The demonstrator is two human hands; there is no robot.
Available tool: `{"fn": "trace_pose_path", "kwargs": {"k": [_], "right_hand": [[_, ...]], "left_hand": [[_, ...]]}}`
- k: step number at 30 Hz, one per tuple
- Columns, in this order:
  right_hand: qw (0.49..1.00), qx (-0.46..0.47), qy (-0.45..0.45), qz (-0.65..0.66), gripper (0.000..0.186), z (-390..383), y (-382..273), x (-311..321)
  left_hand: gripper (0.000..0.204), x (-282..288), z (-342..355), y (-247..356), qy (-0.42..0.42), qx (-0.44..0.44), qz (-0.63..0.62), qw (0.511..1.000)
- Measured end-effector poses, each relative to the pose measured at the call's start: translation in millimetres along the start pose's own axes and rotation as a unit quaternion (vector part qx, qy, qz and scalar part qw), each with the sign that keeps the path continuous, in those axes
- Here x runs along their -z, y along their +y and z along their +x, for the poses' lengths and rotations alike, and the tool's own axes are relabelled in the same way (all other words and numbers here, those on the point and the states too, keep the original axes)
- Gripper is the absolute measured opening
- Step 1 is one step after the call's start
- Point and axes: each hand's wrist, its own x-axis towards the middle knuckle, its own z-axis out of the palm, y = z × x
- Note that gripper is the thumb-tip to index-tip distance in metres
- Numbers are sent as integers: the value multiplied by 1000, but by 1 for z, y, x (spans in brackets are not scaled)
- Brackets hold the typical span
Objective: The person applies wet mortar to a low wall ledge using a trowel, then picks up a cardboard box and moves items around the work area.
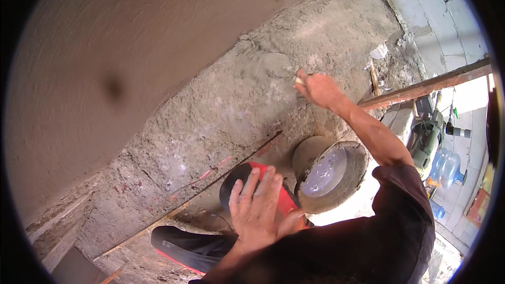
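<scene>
Item one: my right hand [320,89], upper centre-right of the frame, arm stretched up from the lower right. It is closed around a small pale handle [299,80], whose tip meets the wet grey plaster [263,66] on the rough wall [221,110]; what tool the handle belongs to is too blurred to tell.

Item two: my left hand [258,205], lower centre, fingers spread wide and flat, holding nothing. It lies over a red and black object [247,176] just behind it; I cannot tell whether the palm touches it.

Item three: a mortar-crusted round bucket [331,176], right of the left hand, with grey water inside.

Item four: a smooth plastered surface [131,47], filling the upper left.

Item five: a rusty steel bar [426,87], crossing the right side at a slant.

Item six: clear water bottles [447,165], far right edge, below the bar.
</scene>
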Motion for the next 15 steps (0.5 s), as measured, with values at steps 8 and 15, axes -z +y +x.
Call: {"fn": "trace_pose_path", "kwargs": {"k": [8, 15], "right_hand": [[959, -178, 175, 136, 54, 42, 203, -19], [979, -91, -28, 179, 49, 12, -48, -28]], "left_hand": [[80, 14, -25, -16, 38, 11, -28, 999], [81, 20, -56, -29, 66, 10, -27, 997]]}}
